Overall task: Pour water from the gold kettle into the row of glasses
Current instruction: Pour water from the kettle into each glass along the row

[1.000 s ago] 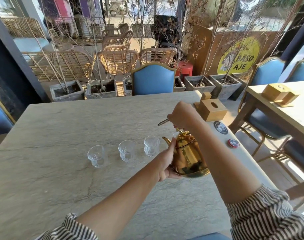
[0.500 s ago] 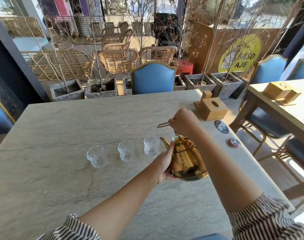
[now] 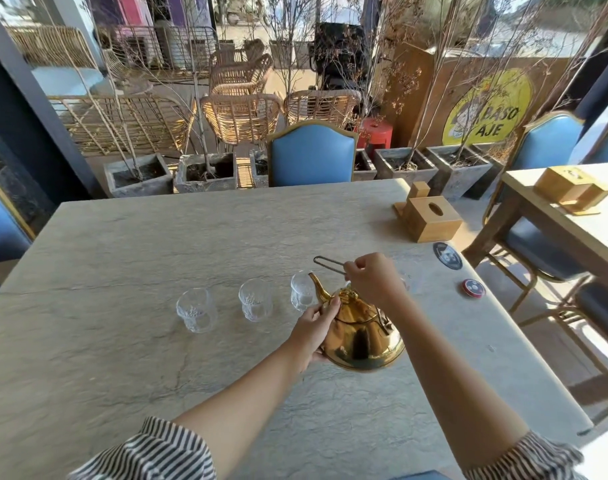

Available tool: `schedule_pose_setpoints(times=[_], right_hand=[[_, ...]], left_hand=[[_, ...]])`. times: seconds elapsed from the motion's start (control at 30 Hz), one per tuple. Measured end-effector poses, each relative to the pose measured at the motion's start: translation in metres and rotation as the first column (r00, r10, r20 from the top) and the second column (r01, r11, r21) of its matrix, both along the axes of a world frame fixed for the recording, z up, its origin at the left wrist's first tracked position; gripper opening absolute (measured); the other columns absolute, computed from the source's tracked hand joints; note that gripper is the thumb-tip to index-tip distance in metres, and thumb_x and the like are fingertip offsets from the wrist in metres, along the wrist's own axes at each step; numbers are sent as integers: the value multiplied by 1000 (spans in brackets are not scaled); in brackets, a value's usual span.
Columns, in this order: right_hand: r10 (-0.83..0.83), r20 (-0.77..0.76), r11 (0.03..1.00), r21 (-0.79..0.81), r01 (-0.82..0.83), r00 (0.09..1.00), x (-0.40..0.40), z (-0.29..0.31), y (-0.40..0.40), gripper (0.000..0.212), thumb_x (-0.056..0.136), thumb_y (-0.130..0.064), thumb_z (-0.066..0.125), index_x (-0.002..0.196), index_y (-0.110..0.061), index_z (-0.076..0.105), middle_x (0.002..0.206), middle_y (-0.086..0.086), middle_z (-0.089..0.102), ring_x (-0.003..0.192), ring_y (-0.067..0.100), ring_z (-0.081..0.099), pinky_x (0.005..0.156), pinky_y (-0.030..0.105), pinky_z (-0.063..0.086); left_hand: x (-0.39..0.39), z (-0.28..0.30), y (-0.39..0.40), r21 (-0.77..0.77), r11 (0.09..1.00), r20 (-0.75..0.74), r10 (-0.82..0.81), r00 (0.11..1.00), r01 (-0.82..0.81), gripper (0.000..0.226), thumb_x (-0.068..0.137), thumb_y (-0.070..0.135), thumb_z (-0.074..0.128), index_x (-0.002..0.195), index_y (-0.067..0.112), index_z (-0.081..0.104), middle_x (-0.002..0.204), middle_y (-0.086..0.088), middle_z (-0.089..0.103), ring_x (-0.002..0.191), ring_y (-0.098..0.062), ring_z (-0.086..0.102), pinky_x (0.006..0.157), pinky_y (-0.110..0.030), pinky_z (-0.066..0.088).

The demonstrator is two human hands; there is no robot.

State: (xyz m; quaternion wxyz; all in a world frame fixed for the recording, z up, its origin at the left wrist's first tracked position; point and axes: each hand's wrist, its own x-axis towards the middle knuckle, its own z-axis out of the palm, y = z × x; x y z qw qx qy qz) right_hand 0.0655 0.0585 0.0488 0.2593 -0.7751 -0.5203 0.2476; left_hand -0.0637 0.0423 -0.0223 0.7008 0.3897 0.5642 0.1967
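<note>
Three glasses: seemingly unfilled.
Gold kettle: tipped further, spout nearer rightmost glass.
Right hand: clenched on handle.
Left hand: cupping body.

Kettle base hidden, lifted or resting unclear. Rightmost glass partly behind spout. Possibly further glass behind right hand. Left hand fingers partly hidden.
</note>
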Motion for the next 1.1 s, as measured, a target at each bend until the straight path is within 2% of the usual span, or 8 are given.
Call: schedule_pose_setpoints(times=[0.13, 0.27, 0.4, 0.53, 0.6, 0.77, 1.0, 1.1], right_hand=[[29, 71, 998, 57, -33, 997, -2, -1, -3, 36, 92, -20, 52, 60, -4, 57, 57, 12, 52, 49, 18, 40, 39, 24, 24], [75, 52, 991, 104, -80, 996, -10, 0, -2, 40, 93, -21, 54, 65, 6, 65, 55, 9, 55, 44, 15, 40, 35, 14, 24], [138, 43, 982, 122, -142, 989, -22, 3, 1, 35, 93, -21, 56, 73, 3, 74, 47, -4, 53, 37, 7, 39, 33, 12, 27], [182, 55, 978, 94, -187, 982, -43, 6, 10, 33, 92, -18, 56, 75, 3, 76, 47, -3, 54, 35, 7, 35, 32, 12, 23], [170, 56, 982, 71, -174, 984, -53, 5, 16, 34, 90, -18, 57, 78, 8, 75, 50, 2, 55, 36, 11, 34, 36, 18, 24], [188, 48, 982, -14, -188, 981, -75, 7, 28, 35, 90, -20, 58, 87, 11, 73, 58, 9, 52, 47, 17, 40, 41, 21, 27], [261, 90, 959, -140, -247, 961, -91, 24, 40, 27, 87, -18, 56, 91, 2, 74, 64, 6, 61, 47, 15, 47, 42, 21, 35], [285, 106, 950, -160, -267, 953, -93, 31, 42, 25, 89, -18, 55, 92, 0, 72, 63, 4, 60, 50, 15, 50, 43, 23, 37]], left_hand=[[-4, -1, -1, 26, 1000, -29, 15, 999, -15, 65, 81, 67, 60, 131, 28, 48, 121, -1, 63, 105, -22, 66, 82, -45, 60], [-12, 1, -4, 45, 997, -22, 66, 998, -64, 53, 86, 60, 59, 127, 27, 47, 109, 4, 61, 92, -12, 62, 70, -32, 57], [-22, -2, -7, 18, 995, -11, 100, 995, -100, 55, 84, 63, 58, 122, 24, 51, 109, 1, 65, 97, -17, 65, 79, -42, 59], [-35, -5, -6, 33, 992, -11, 125, 992, -124, 89, 59, 85, 61, 123, 24, 55, 111, -2, 70, 103, -22, 67, 92, -50, 56], [-41, -13, -4, 13, 989, -3, 145, 989, -145, 99, 48, 90, 61, 124, 26, 57, 113, -3, 71, 104, -25, 69, 89, -52, 57], [-51, -4, -4, -68, 985, 36, 162, 986, -159, 77, 72, 78, 58, 124, 22, 58, 116, -8, 70, 105, -29, 68, 86, -57, 57], [-55, 0, -3, -155, 977, 83, 158, 984, -144, 74, 77, 78, 50, 121, 19, 58, 118, -11, 68, 112, -32, 64, 90, -54, 56], [-53, 1, -1, -167, 974, 105, 169, 980, -150, 68, 80, 75, 48, 117, 19, 59, 106, -8, 68, 114, -33, 63, 90, -52, 56]])
